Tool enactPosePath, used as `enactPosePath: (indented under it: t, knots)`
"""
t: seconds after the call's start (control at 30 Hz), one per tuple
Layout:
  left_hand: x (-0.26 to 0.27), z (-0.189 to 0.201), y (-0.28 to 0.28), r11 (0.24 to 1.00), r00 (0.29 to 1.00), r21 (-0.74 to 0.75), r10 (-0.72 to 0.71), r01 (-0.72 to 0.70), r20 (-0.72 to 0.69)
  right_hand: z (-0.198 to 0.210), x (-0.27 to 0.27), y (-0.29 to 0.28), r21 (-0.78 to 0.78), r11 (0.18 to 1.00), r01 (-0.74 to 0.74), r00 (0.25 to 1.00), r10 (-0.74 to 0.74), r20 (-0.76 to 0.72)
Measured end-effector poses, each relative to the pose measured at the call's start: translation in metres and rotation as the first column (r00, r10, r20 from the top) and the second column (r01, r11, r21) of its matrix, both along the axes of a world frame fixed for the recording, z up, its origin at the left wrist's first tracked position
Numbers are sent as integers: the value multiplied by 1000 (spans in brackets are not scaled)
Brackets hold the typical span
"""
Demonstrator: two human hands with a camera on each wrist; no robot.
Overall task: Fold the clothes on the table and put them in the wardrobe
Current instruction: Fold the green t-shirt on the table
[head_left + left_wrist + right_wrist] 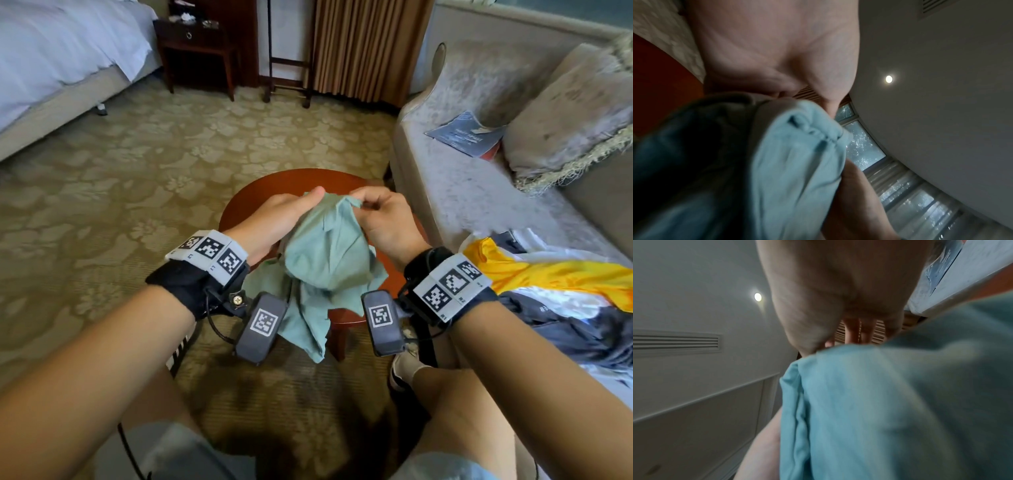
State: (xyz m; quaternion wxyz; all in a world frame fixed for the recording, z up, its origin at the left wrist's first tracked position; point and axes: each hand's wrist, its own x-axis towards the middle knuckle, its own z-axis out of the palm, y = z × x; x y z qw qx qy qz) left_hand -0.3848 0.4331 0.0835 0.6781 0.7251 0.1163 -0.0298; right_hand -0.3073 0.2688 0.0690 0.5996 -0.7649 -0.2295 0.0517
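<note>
A crumpled pale teal garment (322,263) hangs bunched above the small round red-brown table (274,186), its lower folds draping over the table's near edge. My left hand (281,216) grips the upper left of the cloth. My right hand (380,216) pinches its top right edge, fingers curled. In the left wrist view the teal garment (797,162) fills the lower half under my left hand (777,56). The right wrist view shows the same teal garment (890,402) below my right hand (838,288). A pile of yellow, white and dark grey clothes (555,294) lies on the sofa at my right.
A grey sofa (479,192) with a fringed cushion (568,126) and a blue booklet (466,133) stands to the right. A bed (58,58) is at far left, a dark wooden nightstand (198,48) and brown curtains (366,44) at the back. Patterned carpet (171,164) covers the floor.
</note>
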Motion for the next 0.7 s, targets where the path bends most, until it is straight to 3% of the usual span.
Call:
enactPosePath:
  t: [0.13,0.3,0.5,0.7]
  knots:
    - [0,-1,-5,973,997,220,74,-76,16,0,4,6,-39,983,181,982,-178,68]
    - [10,0,-6,834,994,541,77,-107,77,14,-6,4,28,994,103,994,-102,-43]
    - [14,-4,17,863,981,483,65,-148,184,30,-7,-13,92,995,42,986,-27,-162]
    - [7,32,15,925,931,285,151,-251,332,40,-11,-16,192,981,27,972,20,-235]
